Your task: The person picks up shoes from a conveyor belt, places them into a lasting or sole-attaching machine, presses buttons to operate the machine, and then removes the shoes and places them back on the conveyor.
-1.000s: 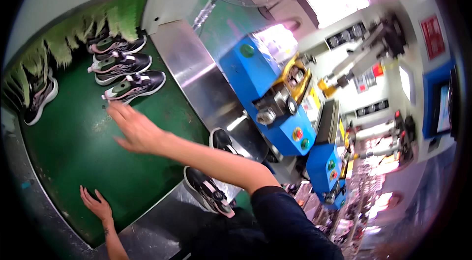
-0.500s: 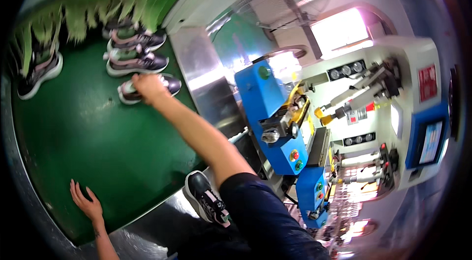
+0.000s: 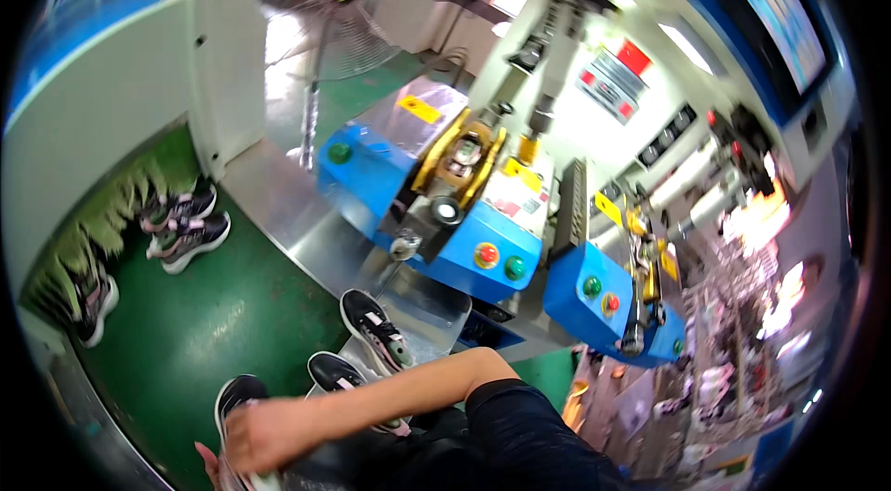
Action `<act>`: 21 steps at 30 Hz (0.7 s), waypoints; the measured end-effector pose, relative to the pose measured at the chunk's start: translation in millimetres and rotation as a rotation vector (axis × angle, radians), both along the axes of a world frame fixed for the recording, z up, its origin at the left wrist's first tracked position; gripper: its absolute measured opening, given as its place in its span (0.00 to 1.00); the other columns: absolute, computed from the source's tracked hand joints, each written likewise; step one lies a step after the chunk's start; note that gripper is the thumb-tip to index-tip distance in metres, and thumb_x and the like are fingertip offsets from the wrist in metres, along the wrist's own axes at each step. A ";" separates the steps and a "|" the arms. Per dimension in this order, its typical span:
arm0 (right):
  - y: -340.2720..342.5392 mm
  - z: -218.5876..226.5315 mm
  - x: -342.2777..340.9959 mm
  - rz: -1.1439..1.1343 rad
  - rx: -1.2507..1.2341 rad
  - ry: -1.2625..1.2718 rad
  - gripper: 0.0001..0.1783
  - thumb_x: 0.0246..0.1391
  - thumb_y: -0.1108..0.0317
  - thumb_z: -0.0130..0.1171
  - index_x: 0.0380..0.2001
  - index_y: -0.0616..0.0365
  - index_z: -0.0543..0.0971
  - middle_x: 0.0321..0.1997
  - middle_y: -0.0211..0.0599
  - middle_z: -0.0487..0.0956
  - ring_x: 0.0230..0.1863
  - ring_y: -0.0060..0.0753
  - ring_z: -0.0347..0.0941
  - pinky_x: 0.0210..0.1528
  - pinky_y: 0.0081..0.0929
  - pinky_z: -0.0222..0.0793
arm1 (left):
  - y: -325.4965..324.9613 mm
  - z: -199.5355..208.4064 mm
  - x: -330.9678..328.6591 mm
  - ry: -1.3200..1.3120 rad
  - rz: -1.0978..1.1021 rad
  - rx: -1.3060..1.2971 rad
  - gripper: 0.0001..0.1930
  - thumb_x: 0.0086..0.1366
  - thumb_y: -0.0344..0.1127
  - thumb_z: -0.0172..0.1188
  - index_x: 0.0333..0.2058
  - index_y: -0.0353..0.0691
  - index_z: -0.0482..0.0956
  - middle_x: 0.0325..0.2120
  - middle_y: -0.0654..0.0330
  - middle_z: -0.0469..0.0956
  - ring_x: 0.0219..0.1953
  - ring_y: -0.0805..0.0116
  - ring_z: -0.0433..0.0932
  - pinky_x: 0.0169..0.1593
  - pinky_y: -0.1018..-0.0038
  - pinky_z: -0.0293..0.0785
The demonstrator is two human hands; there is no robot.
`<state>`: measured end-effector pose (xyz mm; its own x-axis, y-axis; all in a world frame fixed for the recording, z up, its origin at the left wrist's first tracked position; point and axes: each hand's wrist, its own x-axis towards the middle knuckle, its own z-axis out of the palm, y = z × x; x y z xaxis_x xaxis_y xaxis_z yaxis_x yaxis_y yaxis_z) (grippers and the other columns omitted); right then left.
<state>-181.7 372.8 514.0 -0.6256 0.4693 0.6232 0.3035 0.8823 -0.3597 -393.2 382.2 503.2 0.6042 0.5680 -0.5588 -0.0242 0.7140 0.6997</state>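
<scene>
My right hand (image 3: pixel 269 435) is closed over a dark sneaker (image 3: pixel 238 392) with a white sole, low in the picture in front of me. Only the toe end and part of the sole show past the hand. At the shoe's left side, some fingers of my left hand (image 3: pixel 206 461) press against it; the rest of that hand is hidden. Just beyond my right forearm, another black sneaker (image 3: pixel 371 322) with pink and green parts rests on the metal ledge (image 3: pixel 436 310). A similar sneaker (image 3: pixel 334 370) lies beside it, partly covered by the forearm.
On the green surface (image 3: pixel 209 324), two sneakers (image 3: pixel 197 242) stand near a green fringe curtain (image 3: pixel 111 213), with another sneaker (image 3: pixel 95 310) at left. Blue machines (image 3: pixel 501 254) with coloured buttons stand to the right. A fan (image 3: pixel 343 8) is behind.
My right hand has drawn the sneaker back from the far part of the green surface to my left hand. The view has turned to the right, showing more of the machines.
</scene>
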 end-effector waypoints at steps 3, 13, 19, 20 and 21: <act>-59.9 29.1 20.2 -0.104 0.377 0.146 0.15 0.48 0.69 0.52 0.40 0.63 0.71 0.44 0.51 0.71 0.51 0.50 0.67 0.59 0.53 0.57 | -51.1 32.2 20.3 0.133 0.071 0.217 0.32 0.64 0.53 0.44 0.57 0.31 0.60 0.52 0.54 0.66 0.53 0.62 0.65 0.53 0.65 0.67; -244.5 14.4 95.8 -0.654 -0.856 1.132 0.33 0.44 0.63 0.66 0.53 0.62 0.68 0.54 0.45 0.68 0.55 0.36 0.63 0.59 0.33 0.58 | -106.0 -62.3 155.9 -0.063 -0.200 0.238 0.19 0.56 0.35 0.57 0.46 0.33 0.72 0.28 0.58 0.77 0.26 0.66 0.77 0.35 0.71 0.75; -334.3 20.1 182.0 -1.088 -0.823 1.560 0.09 0.47 0.66 0.60 0.22 0.58 0.73 0.16 0.24 0.67 0.16 0.17 0.60 0.16 0.22 0.55 | -177.5 -51.8 330.1 -0.203 0.045 0.372 0.20 0.67 0.40 0.51 0.51 0.32 0.66 0.47 0.57 0.71 0.51 0.70 0.68 0.55 0.75 0.63; -340.9 7.1 190.7 -1.113 -0.828 1.495 0.09 0.47 0.65 0.61 0.23 0.58 0.73 0.17 0.24 0.68 0.17 0.17 0.60 0.18 0.23 0.56 | -164.3 -43.6 345.2 -0.208 0.086 0.485 0.21 0.67 0.36 0.49 0.54 0.32 0.62 0.48 0.56 0.70 0.51 0.69 0.68 0.55 0.75 0.63; -350.0 -0.9 202.8 -1.158 -0.817 1.422 0.09 0.47 0.65 0.61 0.24 0.58 0.74 0.18 0.24 0.68 0.18 0.17 0.60 0.19 0.23 0.57 | -142.3 -36.4 358.6 -0.254 -0.032 0.690 0.24 0.65 0.31 0.50 0.57 0.31 0.56 0.52 0.53 0.67 0.55 0.66 0.66 0.58 0.72 0.61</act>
<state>21.1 22.8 513.2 0.7781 0.5876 -0.2222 -0.3091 0.0502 -0.9497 -34.6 239.9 466.8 0.6898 0.7196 0.0789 -0.2318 0.1163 0.9658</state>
